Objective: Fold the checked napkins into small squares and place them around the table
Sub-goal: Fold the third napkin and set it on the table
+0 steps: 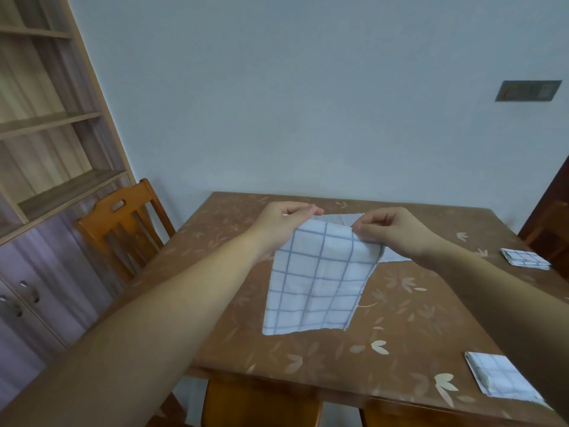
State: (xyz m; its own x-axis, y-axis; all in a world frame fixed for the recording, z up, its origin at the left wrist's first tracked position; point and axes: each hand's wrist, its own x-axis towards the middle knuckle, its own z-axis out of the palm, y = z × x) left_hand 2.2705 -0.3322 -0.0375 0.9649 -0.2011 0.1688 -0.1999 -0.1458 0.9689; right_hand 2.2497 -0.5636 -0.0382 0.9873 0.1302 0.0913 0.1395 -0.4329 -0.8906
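A white napkin with blue checks (317, 282) hangs above the brown leaf-patterned table (400, 303). My left hand (280, 223) pinches its upper left corner and my right hand (391, 231) pinches its upper right corner; its lower edge droops toward the tabletop. Behind it another piece of pale cloth (392, 255) lies flat on the table, partly hidden by my hands. One folded checked napkin (525, 258) lies at the right edge. A second folded napkin (498, 379) lies at the near right, partly under my right forearm.
A wooden chair (123, 226) stands at the table's left side. A tall wooden shelf unit with cabinet doors (46, 180) fills the left. The table's far edge meets a pale wall. Another chair back (261, 402) shows below the near table edge.
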